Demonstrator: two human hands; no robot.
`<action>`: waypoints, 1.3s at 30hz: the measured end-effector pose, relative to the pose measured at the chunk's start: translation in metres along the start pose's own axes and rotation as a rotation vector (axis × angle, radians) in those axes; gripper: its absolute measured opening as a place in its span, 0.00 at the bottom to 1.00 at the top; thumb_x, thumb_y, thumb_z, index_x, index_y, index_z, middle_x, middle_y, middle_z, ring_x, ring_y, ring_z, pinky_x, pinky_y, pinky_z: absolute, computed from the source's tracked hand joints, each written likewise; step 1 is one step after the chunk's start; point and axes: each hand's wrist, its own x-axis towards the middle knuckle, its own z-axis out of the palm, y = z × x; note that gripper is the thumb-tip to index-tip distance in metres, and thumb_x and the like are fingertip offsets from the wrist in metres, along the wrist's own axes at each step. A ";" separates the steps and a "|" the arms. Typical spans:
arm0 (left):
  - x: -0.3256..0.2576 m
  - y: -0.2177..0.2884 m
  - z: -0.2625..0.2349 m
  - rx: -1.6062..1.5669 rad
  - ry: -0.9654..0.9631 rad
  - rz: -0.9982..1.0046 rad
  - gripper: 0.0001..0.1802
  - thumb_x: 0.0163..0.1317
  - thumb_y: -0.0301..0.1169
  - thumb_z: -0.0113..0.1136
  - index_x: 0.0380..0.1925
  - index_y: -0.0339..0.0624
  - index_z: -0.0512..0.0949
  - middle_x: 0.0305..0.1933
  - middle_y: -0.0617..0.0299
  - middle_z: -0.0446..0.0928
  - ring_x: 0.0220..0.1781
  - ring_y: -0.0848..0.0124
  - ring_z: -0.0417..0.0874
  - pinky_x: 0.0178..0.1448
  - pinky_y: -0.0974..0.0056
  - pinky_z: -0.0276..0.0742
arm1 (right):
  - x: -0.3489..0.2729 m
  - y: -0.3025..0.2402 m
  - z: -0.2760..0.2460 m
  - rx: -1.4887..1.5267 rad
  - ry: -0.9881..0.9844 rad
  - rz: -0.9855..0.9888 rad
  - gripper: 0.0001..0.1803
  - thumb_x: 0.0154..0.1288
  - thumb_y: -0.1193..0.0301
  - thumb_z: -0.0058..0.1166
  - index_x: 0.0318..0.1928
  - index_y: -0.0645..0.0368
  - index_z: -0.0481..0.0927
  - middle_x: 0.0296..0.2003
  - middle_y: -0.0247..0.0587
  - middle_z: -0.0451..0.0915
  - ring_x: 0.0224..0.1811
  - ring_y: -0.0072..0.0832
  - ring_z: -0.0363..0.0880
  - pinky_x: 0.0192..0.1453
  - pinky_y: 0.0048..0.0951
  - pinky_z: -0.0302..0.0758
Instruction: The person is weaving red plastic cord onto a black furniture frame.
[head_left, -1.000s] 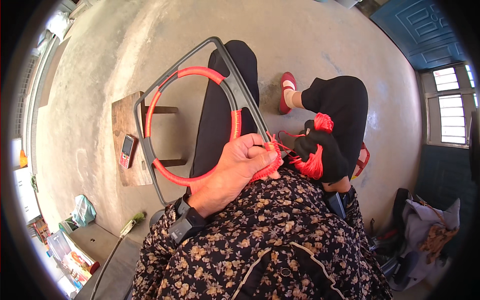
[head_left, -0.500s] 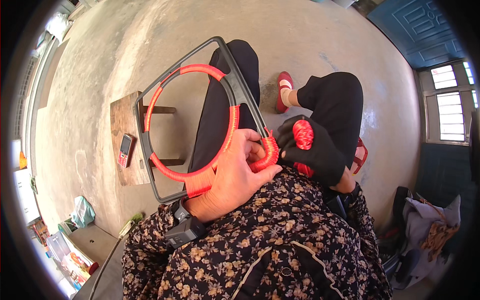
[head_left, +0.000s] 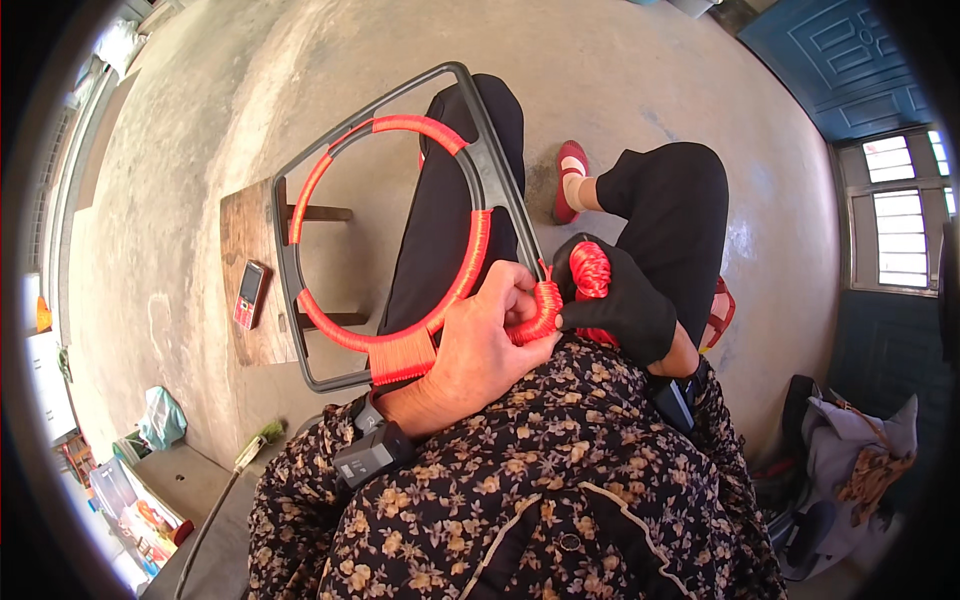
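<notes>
A dark rectangular frame (head_left: 503, 172) with a round inner ring rests over my lap, tilted up to the left. Red cord (head_left: 470, 255) is wound around parts of the ring, and a dense red winding (head_left: 546, 310) covers the near right corner. My bare left hand (head_left: 470, 345) grips the frame there, thumb and fingers closed about the wound corner. In a black fingerless glove, my right hand (head_left: 635, 312) is closed around a bundle of shiny red cord (head_left: 590, 268). Its thumb tip meets the winding beside my left fingers. More red cord shows beneath the glove.
A low wooden stool (head_left: 262, 335) stands to the left with a red and black mobile phone (head_left: 250, 295) on it. Grey bags (head_left: 865, 445) are piled at the right, near a blue door (head_left: 845, 65). A red strappy item (head_left: 720, 315) lies beyond my right knee.
My right hand has come left with the cord bundle, closer to the wound corner. The frame has shifted slightly up and to the right in my left hand.
</notes>
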 end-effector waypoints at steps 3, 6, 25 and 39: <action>0.001 -0.002 -0.001 0.011 -0.017 -0.007 0.27 0.51 0.22 0.76 0.47 0.37 0.69 0.32 0.65 0.76 0.34 0.79 0.79 0.43 0.71 0.79 | -0.002 0.001 0.002 -0.023 0.003 0.020 0.22 0.49 0.76 0.73 0.45 0.59 0.77 0.39 0.30 0.80 0.43 0.18 0.77 0.51 0.24 0.75; 0.003 -0.004 0.001 -0.030 -0.010 -0.013 0.27 0.53 0.22 0.76 0.48 0.37 0.69 0.33 0.64 0.75 0.34 0.79 0.78 0.43 0.72 0.79 | -0.005 -0.003 0.002 0.072 0.056 0.070 0.20 0.54 0.76 0.71 0.46 0.59 0.78 0.38 0.30 0.80 0.42 0.17 0.76 0.50 0.24 0.75; 0.013 -0.008 -0.022 -0.227 0.324 -0.005 0.32 0.58 0.25 0.70 0.61 0.31 0.68 0.57 0.47 0.76 0.61 0.59 0.78 0.68 0.58 0.73 | 0.015 -0.046 0.011 -1.067 -0.036 -0.706 0.10 0.66 0.77 0.55 0.45 0.55 0.85 0.43 0.37 0.83 0.48 0.34 0.82 0.50 0.35 0.78; 0.020 -0.010 -0.015 -0.348 0.330 -0.084 0.35 0.58 0.18 0.69 0.62 0.32 0.60 0.58 0.49 0.76 0.53 0.68 0.85 0.58 0.65 0.81 | 0.036 0.006 0.008 -0.070 -0.175 -0.036 0.22 0.66 0.73 0.64 0.58 0.64 0.76 0.48 0.40 0.82 0.49 0.21 0.80 0.54 0.28 0.78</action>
